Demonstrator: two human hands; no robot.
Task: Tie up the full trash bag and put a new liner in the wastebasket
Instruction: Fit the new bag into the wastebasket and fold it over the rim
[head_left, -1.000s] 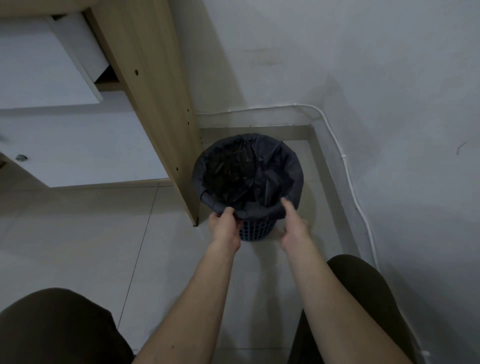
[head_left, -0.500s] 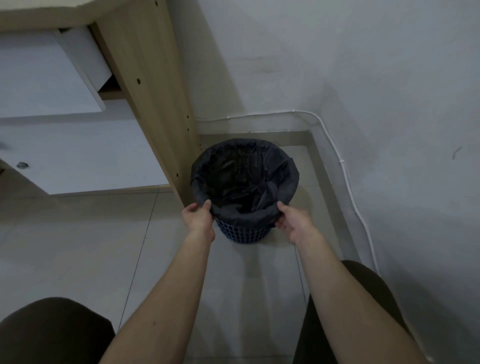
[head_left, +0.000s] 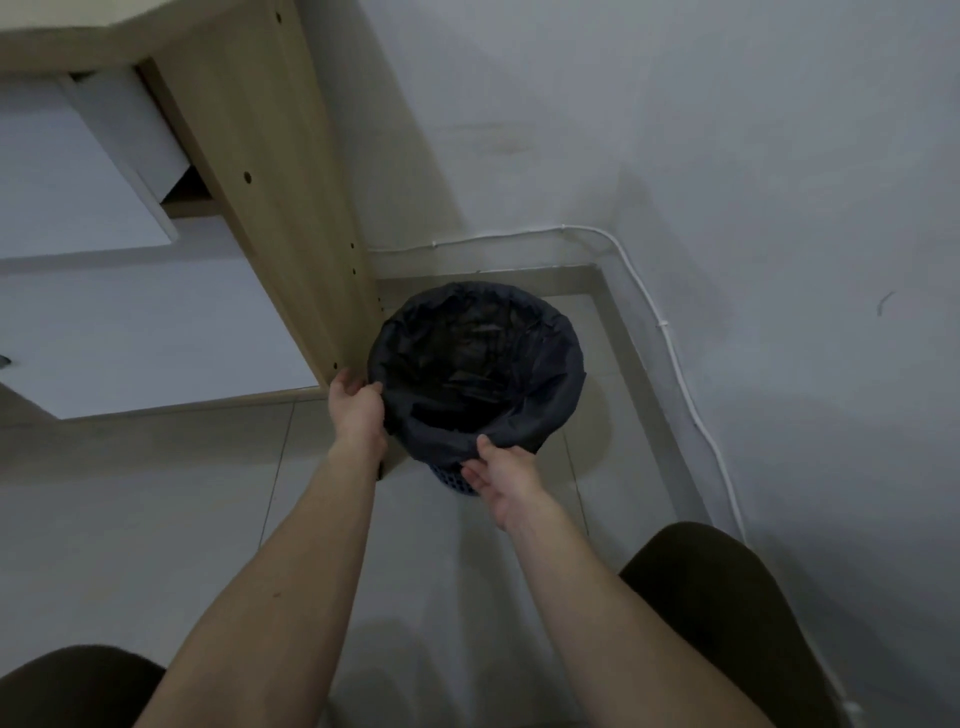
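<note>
A black trash bag (head_left: 550, 395) lines a small blue lattice wastebasket (head_left: 454, 480) standing on the floor in the room's corner. The bag's edge is folded down over the rim and hides most of the basket. My left hand (head_left: 356, 408) grips the bag's folded edge at the left side of the rim, thumb inside. My right hand (head_left: 501, 475) pinches the folded edge at the near side, thumb on top and fingers underneath. The bag's inside is dark and its contents cannot be made out.
A wooden desk side panel (head_left: 280, 208) stands right beside the basket's left. White drawers (head_left: 78, 176) sit behind it. A white cable (head_left: 670, 338) runs along the walls' base. My knees are at the bottom corners. Tiled floor (head_left: 156, 519) lies in front.
My left hand has slid along the rim to the left side, by the desk panel. My right hand has shifted from the right side to the near edge of the rim.
</note>
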